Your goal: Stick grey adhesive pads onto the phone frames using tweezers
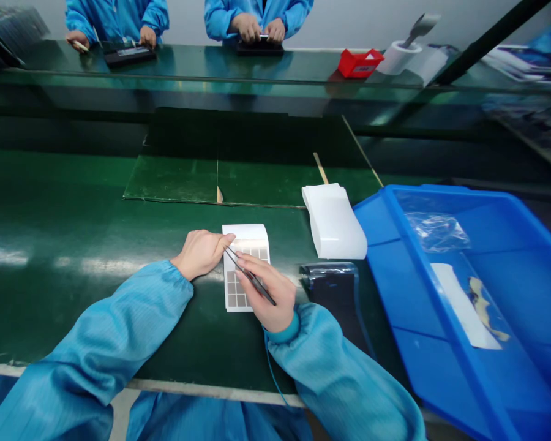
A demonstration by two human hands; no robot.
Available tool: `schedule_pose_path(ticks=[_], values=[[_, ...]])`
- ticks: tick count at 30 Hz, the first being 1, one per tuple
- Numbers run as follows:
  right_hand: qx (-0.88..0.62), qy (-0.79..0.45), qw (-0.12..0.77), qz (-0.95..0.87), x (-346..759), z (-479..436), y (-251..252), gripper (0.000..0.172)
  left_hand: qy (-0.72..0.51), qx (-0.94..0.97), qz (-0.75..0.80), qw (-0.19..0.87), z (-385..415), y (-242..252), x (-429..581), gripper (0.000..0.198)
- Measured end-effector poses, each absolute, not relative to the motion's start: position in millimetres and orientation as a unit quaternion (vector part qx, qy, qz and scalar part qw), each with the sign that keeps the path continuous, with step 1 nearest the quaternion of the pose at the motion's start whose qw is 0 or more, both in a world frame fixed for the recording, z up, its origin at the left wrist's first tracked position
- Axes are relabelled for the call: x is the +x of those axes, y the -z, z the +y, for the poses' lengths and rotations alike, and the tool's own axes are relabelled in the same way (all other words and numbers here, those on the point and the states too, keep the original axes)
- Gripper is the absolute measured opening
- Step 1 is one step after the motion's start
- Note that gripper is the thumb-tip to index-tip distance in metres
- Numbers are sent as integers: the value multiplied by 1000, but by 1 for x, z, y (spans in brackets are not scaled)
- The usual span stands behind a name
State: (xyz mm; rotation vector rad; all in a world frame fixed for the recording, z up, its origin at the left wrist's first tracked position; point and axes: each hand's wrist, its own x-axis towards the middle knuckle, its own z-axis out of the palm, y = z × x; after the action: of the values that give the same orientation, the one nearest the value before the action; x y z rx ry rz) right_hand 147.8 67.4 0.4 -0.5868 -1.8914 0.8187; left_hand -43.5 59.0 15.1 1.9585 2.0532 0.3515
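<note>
A white sheet of grey square stickers [237, 291] lies on the green table, its upper strip blank white. At the sheet's upper left edge is my left hand [201, 253], closed, with the thumb and fingertips pressed to the sheet. My right hand [272, 294] is closed around dark tweezers [256, 283], held slanted over the stickers. The tweezer tips meet the sheet close to my left fingertips; whether a sticker is between them is too small to tell. My right hand covers the sheet's lower right part.
Right of the sheet lie a stack of white sheets [335, 223] and a dark item in clear plastic [333, 294]. A blue bin [459, 193] stands further right, holding plastic and paper scraps. Across the bench, two people in blue smocks handle black devices near a red box [359, 64].
</note>
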Motion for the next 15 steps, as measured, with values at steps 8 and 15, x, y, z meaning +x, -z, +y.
schedule_pose_path(ticks=[8,15], values=[[-244,-342,475,-774,149,67,1,35,-127,686,701,145,59,-16,-45,77],[-242,-349,476,-770,148,66,1,37,-130,687,700,144,58,-14,-46,79]])
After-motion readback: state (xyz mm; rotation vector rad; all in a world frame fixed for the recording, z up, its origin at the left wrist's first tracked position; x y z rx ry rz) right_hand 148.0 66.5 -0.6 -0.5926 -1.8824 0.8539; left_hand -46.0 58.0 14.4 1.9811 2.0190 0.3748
